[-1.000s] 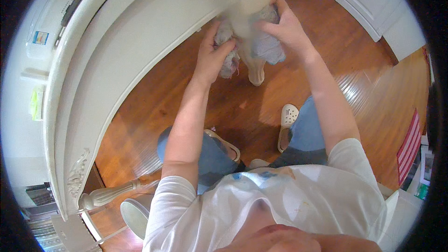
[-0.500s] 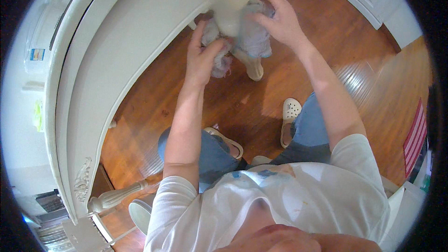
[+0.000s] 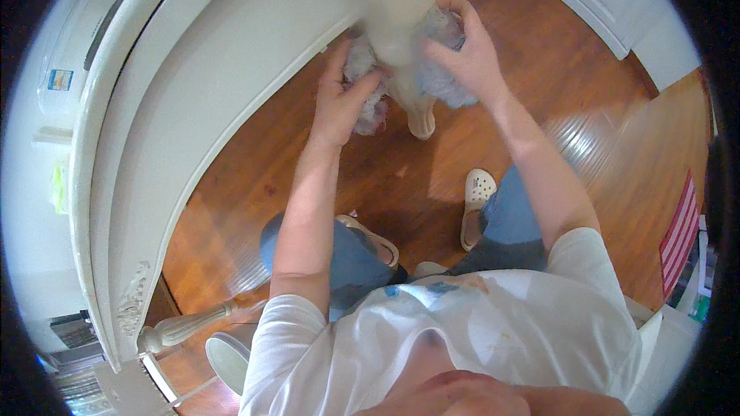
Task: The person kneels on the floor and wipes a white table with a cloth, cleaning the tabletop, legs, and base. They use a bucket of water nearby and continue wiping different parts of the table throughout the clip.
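Note:
A crumpled greyish cloth with pinkish edges is in my left hand, whose thumb and fingers are closed round it. My right hand grips another pale grey-blue cloth, bunched up and hanging below the fingers. Between the two cloths stands the thick cream-white leg of a piece of furniture, ending in a carved foot on the floor. The left cloth lies along the leg's left side; the right one is just off its right side. Whether either cloth touches the leg is hard to tell.
The cream-white table curves along the left, with a turned leg lower down. White cabinets stand at the far right. Brown wooden floor lies beneath, with a red-and-white striped mat at right and a white round-topped bin lower left.
My right hand and its cloth have moved right and slightly down, away from the leg. My left hand has shifted slightly right and down with its cloth.

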Demonstrator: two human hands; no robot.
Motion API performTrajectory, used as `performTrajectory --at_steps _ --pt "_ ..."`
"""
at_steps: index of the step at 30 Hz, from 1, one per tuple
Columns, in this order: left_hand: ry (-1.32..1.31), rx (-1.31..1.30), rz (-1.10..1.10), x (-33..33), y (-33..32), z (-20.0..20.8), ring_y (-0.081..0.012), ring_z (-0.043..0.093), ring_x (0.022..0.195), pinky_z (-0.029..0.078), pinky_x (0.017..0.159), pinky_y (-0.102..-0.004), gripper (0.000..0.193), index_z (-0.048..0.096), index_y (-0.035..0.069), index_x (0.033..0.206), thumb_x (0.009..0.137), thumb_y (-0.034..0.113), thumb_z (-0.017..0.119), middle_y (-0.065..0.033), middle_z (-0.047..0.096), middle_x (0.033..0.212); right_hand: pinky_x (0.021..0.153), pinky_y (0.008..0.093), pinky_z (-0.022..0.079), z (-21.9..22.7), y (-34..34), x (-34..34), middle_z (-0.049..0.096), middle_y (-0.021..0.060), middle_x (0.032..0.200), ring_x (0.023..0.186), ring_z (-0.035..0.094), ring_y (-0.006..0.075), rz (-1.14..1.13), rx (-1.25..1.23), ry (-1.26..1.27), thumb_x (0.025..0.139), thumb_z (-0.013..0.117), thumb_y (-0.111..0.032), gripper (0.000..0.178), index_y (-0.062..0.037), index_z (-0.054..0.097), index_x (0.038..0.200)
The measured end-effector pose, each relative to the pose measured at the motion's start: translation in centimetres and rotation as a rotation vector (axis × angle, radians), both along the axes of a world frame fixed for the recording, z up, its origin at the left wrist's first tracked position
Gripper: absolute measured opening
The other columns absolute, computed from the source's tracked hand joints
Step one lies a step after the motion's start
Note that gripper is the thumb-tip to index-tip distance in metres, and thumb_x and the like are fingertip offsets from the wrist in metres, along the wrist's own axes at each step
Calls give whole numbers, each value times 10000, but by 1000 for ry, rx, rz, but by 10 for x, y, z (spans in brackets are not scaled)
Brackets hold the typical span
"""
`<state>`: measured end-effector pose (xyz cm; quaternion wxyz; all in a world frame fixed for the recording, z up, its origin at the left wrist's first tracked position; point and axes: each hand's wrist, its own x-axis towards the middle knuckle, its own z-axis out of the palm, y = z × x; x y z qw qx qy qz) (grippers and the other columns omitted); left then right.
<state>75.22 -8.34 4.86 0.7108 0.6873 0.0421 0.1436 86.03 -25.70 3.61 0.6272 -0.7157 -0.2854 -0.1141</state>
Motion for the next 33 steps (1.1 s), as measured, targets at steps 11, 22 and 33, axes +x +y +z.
performTrajectory --at_steps 11,22,33 --pt "-90 -25 -8 3 -4 -7 -161 614 758 513 599 -283 708 279 21 1422 799 58 614 -121 603 1026 842 294 467 13 4 3 602 87 1060 976 570 176 207 277 338 747 707 -160 507 -15 515 1194" --pt "107 -1 -22 -1 -10 4 -235 618 853 536 642 -345 774 213 58 1454 818 84 652 -173 563 1136 788 288 471 4 12 56 648 72 1032 905 595 166 300 290 509 888 556 -243 339 -24 601 1143" --pt "-76 162 102 10 -3 -9 -182 601 913 489 804 -307 592 372 -28 1325 837 159 651 -133 563 1133 843 353 450 -13 39 93 634 157 1099 990 591 246 296 119 511 934 422 -295 394 -6 588 1145"
